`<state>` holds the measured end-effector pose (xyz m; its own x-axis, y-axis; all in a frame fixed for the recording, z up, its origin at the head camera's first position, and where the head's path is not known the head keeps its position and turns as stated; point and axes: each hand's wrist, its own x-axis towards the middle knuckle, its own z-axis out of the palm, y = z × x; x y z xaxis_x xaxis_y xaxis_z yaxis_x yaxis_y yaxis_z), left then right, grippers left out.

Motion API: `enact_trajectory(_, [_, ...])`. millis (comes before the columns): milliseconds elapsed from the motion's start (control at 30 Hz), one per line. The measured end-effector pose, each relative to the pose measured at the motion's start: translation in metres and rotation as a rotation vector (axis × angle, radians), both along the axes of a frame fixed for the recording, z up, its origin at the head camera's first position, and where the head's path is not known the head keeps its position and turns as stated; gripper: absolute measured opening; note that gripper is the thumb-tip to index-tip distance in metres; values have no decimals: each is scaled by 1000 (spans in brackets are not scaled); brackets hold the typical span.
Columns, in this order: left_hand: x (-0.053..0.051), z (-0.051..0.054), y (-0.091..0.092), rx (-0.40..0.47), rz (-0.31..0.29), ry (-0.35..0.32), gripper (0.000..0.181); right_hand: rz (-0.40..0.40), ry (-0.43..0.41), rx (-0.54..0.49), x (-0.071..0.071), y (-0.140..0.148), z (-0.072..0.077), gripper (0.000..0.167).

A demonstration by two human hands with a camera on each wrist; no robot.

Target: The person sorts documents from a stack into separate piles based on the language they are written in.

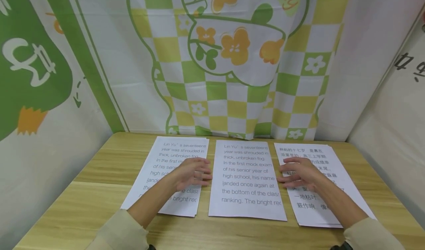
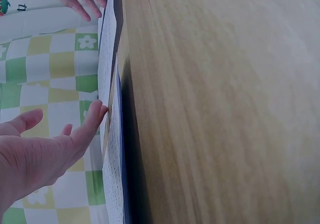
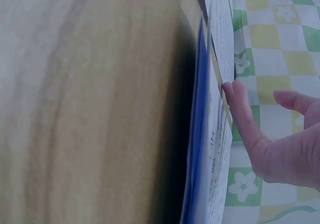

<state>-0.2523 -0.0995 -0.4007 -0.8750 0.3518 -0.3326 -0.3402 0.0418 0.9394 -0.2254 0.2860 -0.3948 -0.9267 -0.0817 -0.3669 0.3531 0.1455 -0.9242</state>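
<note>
Three lots of printed white paper lie side by side. My left hand [image 1: 192, 174], fingers spread and reaching inward, is over the right side of the left stack [image 1: 179, 206], which bears English text. Opposite it, my right hand [image 1: 300, 174] is over the left side of the right stack [image 1: 318, 217], printed with Chinese characters. Between the two hands lies the middle paper [image 1: 247, 180], also in English. Neither hand holds anything. In the wrist views the lower fingers of the left hand [image 2: 45, 156] and right hand [image 3: 285, 151] come close to the paper; whether they touch is unclear.
The papers rest on a wooden table [image 1: 89, 183]. Behind its far edge hangs a checked, flowered curtain [image 1: 232, 102]. Printed cloth walls [image 1: 89, 106] close in the left side and the right side [image 1: 391, 106].
</note>
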Motion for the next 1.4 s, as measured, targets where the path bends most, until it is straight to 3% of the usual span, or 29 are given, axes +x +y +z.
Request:
enact_trajectory(767, [2, 0, 5, -29, -15, -5, 39, 1, -26, -92, 0, -2, -5, 64])
enact_trajectory(1167, [2, 2, 4, -33, -30, 4, 41, 2, -38, -169, -2, 0, -3, 72])
enact_trajectory(1400, [3, 2, 4, -33, -45, 6, 42, 48, 1, -114, -2, -5, -2, 64])
